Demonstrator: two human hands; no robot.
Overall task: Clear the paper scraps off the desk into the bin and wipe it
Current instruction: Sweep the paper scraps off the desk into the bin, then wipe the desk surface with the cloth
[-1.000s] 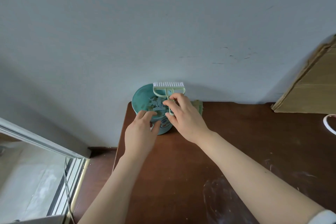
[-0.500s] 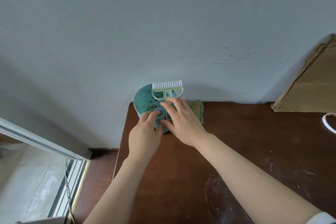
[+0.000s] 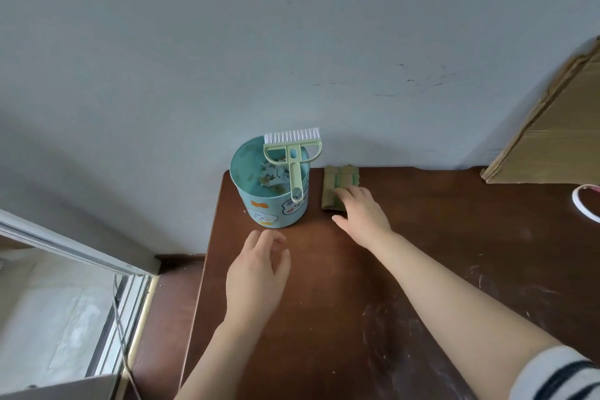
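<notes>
A teal bin [image 3: 271, 208] with cartoon prints stands at the far left corner of the brown desk [image 3: 422, 237]. Paper scraps [image 3: 274, 177] lie inside it. A pale green brush [image 3: 293, 153] with white bristles rests across its rim, held by no hand. A folded green cloth [image 3: 337, 180] lies just right of the bin. My right hand [image 3: 362, 216] lies flat with its fingertips on the cloth's near end. My left hand [image 3: 258, 273] hovers over the desk in front of the bin, fingers loosely curled, holding nothing.
Cardboard [image 3: 558, 127] leans against the wall at the far right. A white ring-shaped object [image 3: 586, 204] sits at the right edge. White scuff marks [image 3: 406, 334] cover the near desk surface. The desk's left edge drops to a floor and window frame [image 3: 74, 250].
Both hands have left the bin and brush. My right hand moved right onto the green cloth. My left hand drew back toward me. The brush stays resting on the bin's rim.
</notes>
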